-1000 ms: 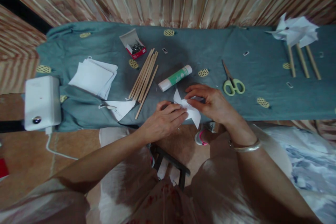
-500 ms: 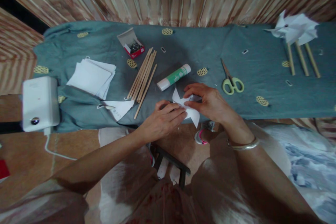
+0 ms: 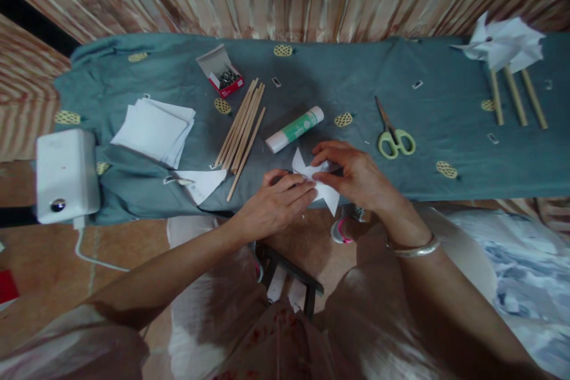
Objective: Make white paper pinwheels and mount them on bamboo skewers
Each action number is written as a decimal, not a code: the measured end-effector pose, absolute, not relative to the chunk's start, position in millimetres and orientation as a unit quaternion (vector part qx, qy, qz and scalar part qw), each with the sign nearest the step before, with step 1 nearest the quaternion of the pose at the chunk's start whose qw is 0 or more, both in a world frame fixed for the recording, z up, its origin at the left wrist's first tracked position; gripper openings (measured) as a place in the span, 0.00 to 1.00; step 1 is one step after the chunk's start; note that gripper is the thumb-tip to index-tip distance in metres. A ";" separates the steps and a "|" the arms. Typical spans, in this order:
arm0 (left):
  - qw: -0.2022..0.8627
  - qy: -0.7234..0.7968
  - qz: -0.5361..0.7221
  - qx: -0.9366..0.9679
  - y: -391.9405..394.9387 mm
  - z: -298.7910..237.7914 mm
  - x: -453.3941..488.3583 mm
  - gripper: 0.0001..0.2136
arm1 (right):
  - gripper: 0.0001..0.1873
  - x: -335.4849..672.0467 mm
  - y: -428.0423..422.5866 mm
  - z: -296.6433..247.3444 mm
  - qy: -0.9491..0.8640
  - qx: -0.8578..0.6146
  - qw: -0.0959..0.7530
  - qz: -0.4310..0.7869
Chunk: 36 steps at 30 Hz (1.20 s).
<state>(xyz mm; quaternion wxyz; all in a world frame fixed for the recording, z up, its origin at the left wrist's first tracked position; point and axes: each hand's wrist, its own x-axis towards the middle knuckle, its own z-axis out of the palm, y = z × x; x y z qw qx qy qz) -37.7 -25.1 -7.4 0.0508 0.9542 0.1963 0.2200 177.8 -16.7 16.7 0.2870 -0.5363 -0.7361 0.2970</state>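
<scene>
A white paper pinwheel (image 3: 328,195) is between my hands at the table's near edge. My left hand (image 3: 279,199) presses its fingertips on the pinwheel's middle from the left. On the other side, my right hand (image 3: 351,173) pinches a folded blade between thumb and fingers. The pinwheel's centre is partly hidden by the fingers. Just beyond lies a glue stick (image 3: 294,129) with a green label. Several wooden sticks (image 3: 243,127) lie to the left, and green-handled scissors (image 3: 394,133) rest to the right.
An open red box (image 3: 229,83) of small metal pins stands behind the sticks. Stacked paper squares (image 3: 154,130), a paper scrap (image 3: 202,184) and a white corded device (image 3: 66,175) are on the left. Finished pinwheels (image 3: 505,41) on sticks lie far right on the green tablecloth (image 3: 445,107).
Both hands keep almost the same hold on the pinwheel. The view has shifted very slightly; nothing on the table has visibly moved.
</scene>
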 end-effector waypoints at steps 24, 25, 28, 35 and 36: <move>0.049 0.203 0.185 0.960 -25.3 -4.6 -38.5 0.12 | 0.10 176.6 -17.1 20.5 -0.766 -0.523 0.262 0.268; 0.047 0.202 0.182 0.961 -25.1 -4.4 -38.4 0.12 | 0.10 176.6 -17.1 20.4 -0.766 -0.523 0.263 0.268; 0.045 0.205 0.179 0.961 -25.0 -3.3 -38.1 0.12 | 0.10 176.9 -16.9 19.8 -0.766 -0.523 0.262 0.266; 0.071 0.222 0.155 0.960 -25.9 2.1 -38.3 0.13 | 0.10 177.0 -16.6 20.0 -0.768 -0.523 0.257 0.266; 0.077 0.223 0.151 0.960 -25.9 2.5 -38.4 0.14 | 0.10 177.0 -16.7 20.3 -0.768 -0.523 0.256 0.266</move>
